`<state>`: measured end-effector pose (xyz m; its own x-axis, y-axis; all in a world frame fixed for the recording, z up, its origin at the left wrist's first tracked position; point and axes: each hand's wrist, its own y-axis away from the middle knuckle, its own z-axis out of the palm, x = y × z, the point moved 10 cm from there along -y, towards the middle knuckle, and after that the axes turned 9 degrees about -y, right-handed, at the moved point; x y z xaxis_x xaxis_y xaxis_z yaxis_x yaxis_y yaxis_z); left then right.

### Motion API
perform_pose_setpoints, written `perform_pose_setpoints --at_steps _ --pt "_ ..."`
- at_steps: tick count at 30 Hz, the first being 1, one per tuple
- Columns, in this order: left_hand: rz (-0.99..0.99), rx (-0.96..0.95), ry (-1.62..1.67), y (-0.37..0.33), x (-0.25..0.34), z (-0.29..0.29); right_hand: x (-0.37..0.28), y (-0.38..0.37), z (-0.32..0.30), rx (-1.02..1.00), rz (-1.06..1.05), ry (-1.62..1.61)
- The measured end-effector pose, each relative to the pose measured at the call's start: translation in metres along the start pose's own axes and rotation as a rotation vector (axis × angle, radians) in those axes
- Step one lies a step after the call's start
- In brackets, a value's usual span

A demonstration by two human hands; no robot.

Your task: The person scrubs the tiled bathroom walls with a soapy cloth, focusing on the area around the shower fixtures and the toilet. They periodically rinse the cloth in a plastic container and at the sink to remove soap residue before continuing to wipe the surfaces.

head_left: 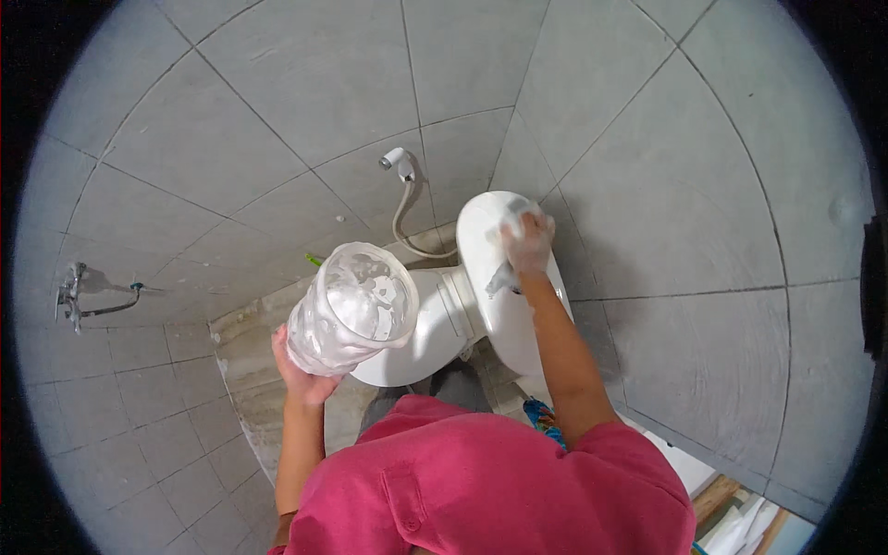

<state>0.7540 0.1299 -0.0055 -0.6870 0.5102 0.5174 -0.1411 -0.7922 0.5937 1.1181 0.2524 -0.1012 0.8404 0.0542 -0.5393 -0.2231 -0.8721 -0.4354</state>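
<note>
While your right hand (527, 242) presses a soapy, soft rag flat on the toilet tank lid (490, 231) at one o'clock, your left hand (301, 375) is wrapped around the base of a clear plastic jug (350, 307) at nine o'clock. The jug looks light, thin-walled and probably wet; grip low at its ribbed waist. The glazed lid looks slippery under foam.

1. Clear ribbed plastic container (350, 308), glossy and wet-looking, in the left hand (301, 375).
2. Foamy lather coats the right hand (527, 242) on the tank lid (490, 268), smooth glossy white ceramic.
3. At ten o'clock, a shiny metal tap (72, 296).
4. Grey wall tiles (305, 83), matt and smooth.
5. Pink cloth shirt (490, 490), soft and matt, at six o'clock.
</note>
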Motion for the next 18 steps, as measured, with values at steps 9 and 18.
perform_pose_setpoints --at_steps 9,18 --pt "-0.029 0.027 -0.020 -0.014 -0.013 0.009 -0.009 0.102 -0.089 0.071 0.043 0.025" --pt "-0.069 -0.014 -0.125 -0.015 -0.019 0.034 -0.041 -0.029 0.010 -0.209 0.064 0.033"
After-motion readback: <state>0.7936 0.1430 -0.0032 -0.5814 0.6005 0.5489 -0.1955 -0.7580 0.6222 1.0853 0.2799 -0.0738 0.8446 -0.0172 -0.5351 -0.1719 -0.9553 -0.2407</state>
